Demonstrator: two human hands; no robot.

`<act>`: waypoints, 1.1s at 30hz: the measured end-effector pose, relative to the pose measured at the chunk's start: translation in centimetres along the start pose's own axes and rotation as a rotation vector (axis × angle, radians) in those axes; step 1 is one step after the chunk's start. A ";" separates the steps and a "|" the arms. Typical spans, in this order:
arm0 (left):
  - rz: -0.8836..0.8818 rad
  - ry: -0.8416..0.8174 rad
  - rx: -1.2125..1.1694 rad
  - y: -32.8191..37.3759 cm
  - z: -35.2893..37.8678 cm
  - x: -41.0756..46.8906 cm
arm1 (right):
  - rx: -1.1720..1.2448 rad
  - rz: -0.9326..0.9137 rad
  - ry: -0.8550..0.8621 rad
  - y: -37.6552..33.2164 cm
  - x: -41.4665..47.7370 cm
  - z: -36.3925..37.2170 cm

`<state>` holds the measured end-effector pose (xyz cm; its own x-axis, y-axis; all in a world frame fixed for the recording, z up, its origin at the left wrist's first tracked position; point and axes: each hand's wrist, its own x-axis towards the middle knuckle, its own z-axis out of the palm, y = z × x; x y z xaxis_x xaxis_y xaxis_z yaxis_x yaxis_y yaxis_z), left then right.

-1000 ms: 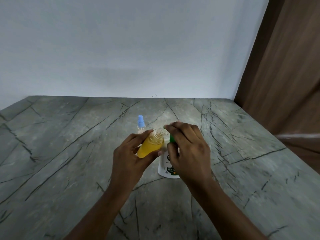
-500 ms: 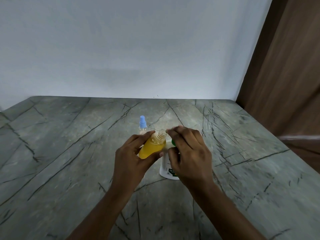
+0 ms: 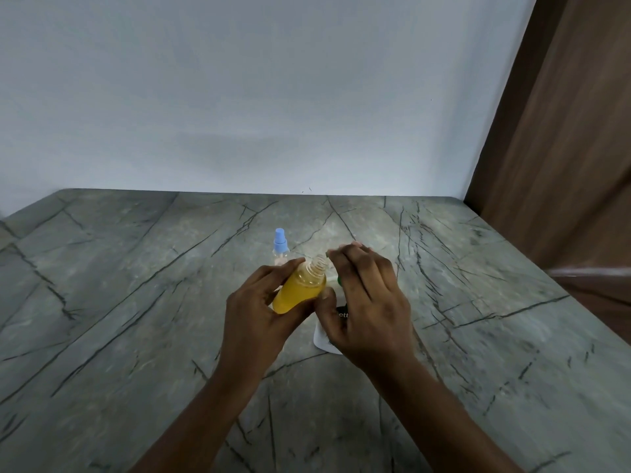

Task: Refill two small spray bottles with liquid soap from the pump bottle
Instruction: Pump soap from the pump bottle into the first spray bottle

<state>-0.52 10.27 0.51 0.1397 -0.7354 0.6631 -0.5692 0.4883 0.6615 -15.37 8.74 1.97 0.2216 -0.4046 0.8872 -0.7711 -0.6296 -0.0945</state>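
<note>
- Left hand (image 3: pixel 259 315) grips the small bottle (image 3: pixel 300 291) round its yellow-filled body, just left of the frame's centre and lifted off the countertop (image 3: pixel 136 302).
- Its long axis tilts up and to the right, and the bare threaded neck points at my right hand (image 3: pixel 368 302).
- That hand curls over the pump bottle (image 3: pixel 322 339), fingers across the green pump head and thumb against the white body. It stands directly beneath.
- Neck and fingertips sit just beside each other. The spout is hidden, so I cannot tell whether it is over the opening.
- Any further press, I judge, depends on that alignment, and the fill already looks high.
- Blue-capped spray bottle (image 3: pixel 280 244) stands upright behind, above my left hand.
</note>
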 end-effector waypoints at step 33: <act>-0.002 0.002 0.006 0.0 0.1 0.0 | 0.014 0.017 0.074 -0.2 -0.3 0.2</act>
<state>-0.60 10.23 0.54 0.1423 -0.7353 0.6627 -0.5740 0.4841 0.6604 -15.19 8.85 1.68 0.1634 -0.3660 0.9161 -0.7660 -0.6323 -0.1160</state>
